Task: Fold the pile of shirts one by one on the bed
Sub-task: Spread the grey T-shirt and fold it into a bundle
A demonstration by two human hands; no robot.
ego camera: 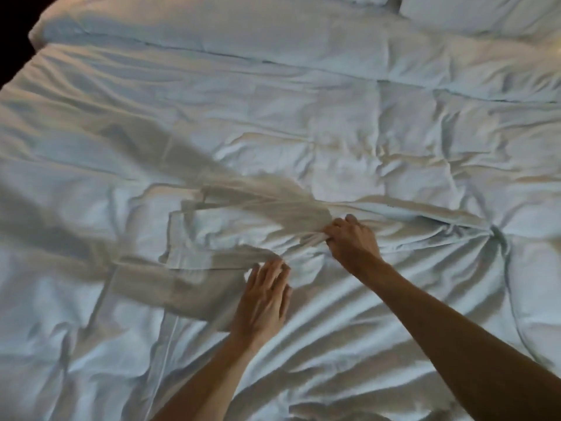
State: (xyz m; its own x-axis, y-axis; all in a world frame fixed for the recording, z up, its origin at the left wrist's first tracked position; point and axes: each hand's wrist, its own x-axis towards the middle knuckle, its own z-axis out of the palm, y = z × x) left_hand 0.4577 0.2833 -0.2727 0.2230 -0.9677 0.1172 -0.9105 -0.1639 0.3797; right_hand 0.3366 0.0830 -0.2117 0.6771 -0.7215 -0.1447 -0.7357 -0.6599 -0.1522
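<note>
head view is looking down on a wide bed (303, 117) covered by a rumpled white quilted duvet, dimly lit, with bluish and warm patches lying across its creases. two white pillows (212, 28) are resting along the bed's far edge, and a dark strip of room is showing past the far left corner; nothing there can be made out. a pale white shirt (212, 235) is lying spread near the middle of the bed, toward the near edge, its cloth hard to tell apart from the duvet. the right hand (352, 238) is pinching a gathered fold of the shirt between curled fingers and thumb. the left hand (264, 299), blurred, is lying flat with straight fingers on the shirt's near part, gripping nothing. both bare forearms are reaching in from the near edge.
</note>
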